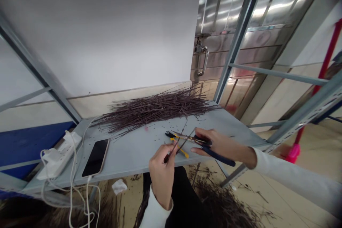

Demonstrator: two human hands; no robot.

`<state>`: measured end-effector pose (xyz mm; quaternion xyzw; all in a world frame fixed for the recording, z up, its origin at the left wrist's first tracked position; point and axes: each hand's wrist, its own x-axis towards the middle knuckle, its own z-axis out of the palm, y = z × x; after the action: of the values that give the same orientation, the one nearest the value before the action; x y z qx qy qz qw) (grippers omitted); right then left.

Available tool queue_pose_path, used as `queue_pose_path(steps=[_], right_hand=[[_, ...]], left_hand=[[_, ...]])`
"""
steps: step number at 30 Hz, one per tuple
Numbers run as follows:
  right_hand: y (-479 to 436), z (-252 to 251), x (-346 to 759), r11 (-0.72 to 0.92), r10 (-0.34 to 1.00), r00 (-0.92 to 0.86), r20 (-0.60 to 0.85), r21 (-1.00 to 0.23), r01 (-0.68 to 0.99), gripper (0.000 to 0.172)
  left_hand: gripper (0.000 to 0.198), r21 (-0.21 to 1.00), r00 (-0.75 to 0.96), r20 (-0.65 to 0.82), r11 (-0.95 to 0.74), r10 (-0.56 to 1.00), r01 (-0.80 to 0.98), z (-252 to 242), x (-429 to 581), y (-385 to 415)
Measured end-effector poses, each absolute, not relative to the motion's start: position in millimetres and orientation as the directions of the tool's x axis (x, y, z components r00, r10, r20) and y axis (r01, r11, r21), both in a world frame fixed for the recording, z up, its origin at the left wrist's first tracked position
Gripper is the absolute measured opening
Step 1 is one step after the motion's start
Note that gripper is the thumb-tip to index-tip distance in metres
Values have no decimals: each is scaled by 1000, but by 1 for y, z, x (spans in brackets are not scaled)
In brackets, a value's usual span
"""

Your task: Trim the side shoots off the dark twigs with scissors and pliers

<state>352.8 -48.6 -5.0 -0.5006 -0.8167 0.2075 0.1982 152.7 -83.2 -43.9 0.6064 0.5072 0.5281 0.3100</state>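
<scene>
The left hand (160, 171) crosses the front edge of the grey steel shelf top (128, 156), upright with its back toward the camera and its fingertips (169, 150) pinched closed. Its wrist bends slightly below that edge, and the forearm in a white sleeve (155, 217) drops straight down out of view. The right hand (221, 146) hovers over the shelf top, to the right of the left hand and well apart from it, with fingers (203, 137) curled inward and palm down. Its forearm, also white-sleeved (294, 181), stretches out past the shelf's right side toward the lower right corner.
</scene>
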Motion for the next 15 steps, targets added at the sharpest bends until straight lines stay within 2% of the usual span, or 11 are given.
queue_pose_path(steps=[4,9,15], right_hand=[[-48,-11,356,430,898,-412,154,-510,745,38],[-47,-14,357,432,896,-413,161,-531,729,37],[-50,-8,353,410,897,-426,121,-590,696,34]], left_hand=[[20,924,-76,308,-279,948,261,-45,152,-83],[21,939,-90,283,-257,955,229,-42,152,-83],[23,980,-8,155,-153,988,130,-37,148,-82]])
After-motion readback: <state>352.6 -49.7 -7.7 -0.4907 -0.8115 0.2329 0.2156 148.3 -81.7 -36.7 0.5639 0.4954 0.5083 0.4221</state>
